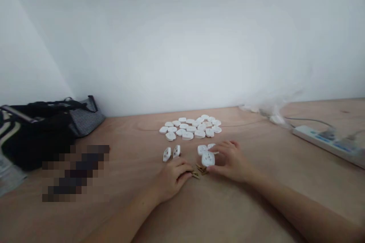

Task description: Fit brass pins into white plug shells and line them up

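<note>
My right hand (232,161) has its thumb and fingers around the edge of a white rounded plastic piece (208,159) with small holes in its face. Two similar white pieces (202,150) lie just behind it, one partly hidden by my fingers. My left hand (174,174) rests low on the table, thumb and forefinger pinched at a small brass-coloured metal piece (195,175). More of these metal pieces (201,169) lie in a little pile between my hands. Two white pieces stand on edge beyond my left hand, a left one (167,154) and a right one (176,151).
Many white plastic pieces (187,136) lie grouped near the wall. A white power strip (327,142) with plugged-in cords is at right, beside a clear plastic bag (275,112). At left are a black bag (37,133) and a blurred-out dark object (76,172) on the wooden table (137,212).
</note>
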The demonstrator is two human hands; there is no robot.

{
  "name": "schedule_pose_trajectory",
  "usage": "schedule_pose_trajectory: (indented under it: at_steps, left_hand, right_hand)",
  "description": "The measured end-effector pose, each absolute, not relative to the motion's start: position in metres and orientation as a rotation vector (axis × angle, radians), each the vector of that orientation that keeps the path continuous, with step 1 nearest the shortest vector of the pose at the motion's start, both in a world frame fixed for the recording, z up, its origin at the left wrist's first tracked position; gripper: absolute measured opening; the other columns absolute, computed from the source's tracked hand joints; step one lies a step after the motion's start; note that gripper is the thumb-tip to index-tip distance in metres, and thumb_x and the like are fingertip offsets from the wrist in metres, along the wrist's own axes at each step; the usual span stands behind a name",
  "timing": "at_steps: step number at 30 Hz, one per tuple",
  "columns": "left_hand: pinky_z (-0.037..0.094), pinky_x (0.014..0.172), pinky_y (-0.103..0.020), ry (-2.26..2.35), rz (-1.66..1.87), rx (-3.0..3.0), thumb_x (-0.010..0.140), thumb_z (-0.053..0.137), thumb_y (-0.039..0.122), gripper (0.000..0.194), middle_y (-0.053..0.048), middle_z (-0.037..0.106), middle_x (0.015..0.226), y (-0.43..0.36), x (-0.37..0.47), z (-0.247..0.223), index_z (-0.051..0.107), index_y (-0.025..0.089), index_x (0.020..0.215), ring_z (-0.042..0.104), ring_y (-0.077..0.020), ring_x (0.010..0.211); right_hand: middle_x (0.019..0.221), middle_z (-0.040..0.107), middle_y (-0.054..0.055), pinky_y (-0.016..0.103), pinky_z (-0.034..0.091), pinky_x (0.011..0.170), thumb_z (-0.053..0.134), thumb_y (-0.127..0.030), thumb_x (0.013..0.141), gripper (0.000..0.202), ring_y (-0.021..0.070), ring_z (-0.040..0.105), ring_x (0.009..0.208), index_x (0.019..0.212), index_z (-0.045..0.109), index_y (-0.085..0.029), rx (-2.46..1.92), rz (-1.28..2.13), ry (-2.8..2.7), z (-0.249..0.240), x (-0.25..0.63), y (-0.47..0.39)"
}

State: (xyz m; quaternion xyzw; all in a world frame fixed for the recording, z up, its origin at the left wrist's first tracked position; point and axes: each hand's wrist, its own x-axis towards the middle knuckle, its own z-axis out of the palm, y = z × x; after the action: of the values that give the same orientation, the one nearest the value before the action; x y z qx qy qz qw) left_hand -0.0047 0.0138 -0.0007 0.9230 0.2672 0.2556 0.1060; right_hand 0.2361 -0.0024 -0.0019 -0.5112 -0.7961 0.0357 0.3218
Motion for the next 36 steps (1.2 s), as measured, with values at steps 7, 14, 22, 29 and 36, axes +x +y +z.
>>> schedule_pose_trajectory:
  at_steps: [7,14,22,29,36]
  left_hand:
    - [0.046,0.081,-0.032,0.673,0.746,2.743,0.084,0.056,0.017,0.022,-0.006,0.062,0.097,0.013,0.001,0.0,0.066,0.023,0.103,0.056,-0.0189,0.091]
    - [0.047,0.075,-0.031,0.691,0.859,2.684,0.086,0.052,0.016,0.016,-0.006,0.064,0.084,0.012,0.01,-0.005,0.068,0.018,0.084,0.057,-0.0183,0.082]
    - [0.046,0.073,-0.03,0.802,0.923,2.692,0.087,0.047,0.016,0.019,-0.005,0.062,0.078,0.011,0.01,-0.004,0.062,0.017,0.075,0.056,-0.0175,0.077]
    - [0.048,0.068,-0.026,0.906,1.036,2.658,0.09,0.042,0.019,0.019,-0.004,0.062,0.075,0.009,0.007,0.006,0.059,0.017,0.082,0.059,-0.0161,0.072]
    - [0.049,0.066,-0.023,0.818,1.148,2.664,0.09,0.043,0.018,0.018,-0.004,0.062,0.076,-0.003,0.017,0.008,0.06,0.016,0.085,0.06,-0.0144,0.071]
  right_hand:
    - [0.096,0.066,0.004,0.045,0.023,0.091,0.068,-0.05,0.065,0.037,0.0246,0.054,0.094,0.095,0.064,-0.027,-1.276,0.106,-2.168,0.002,0.232,-0.012]
    - [0.093,0.065,0.003,0.046,0.023,0.091,0.067,-0.051,0.065,0.039,0.0248,0.054,0.093,0.095,0.063,-0.027,-1.254,0.15,-2.22,0.001,0.23,-0.015]
    - [0.087,0.067,0.002,0.047,0.019,0.094,0.068,-0.046,0.066,0.038,0.0244,0.054,0.093,0.098,0.063,-0.027,-1.27,0.193,-2.18,-0.002,0.229,-0.013]
    - [0.085,0.067,0.003,0.047,0.016,0.096,0.068,-0.046,0.065,0.041,0.0244,0.054,0.093,0.1,0.062,-0.027,-1.228,0.198,-2.176,-0.001,0.225,-0.015]
    - [0.084,0.067,0.003,0.045,0.017,0.095,0.07,-0.041,0.062,0.043,0.0237,0.054,0.09,0.102,0.062,-0.027,-1.194,0.165,-2.146,-0.001,0.221,-0.017]
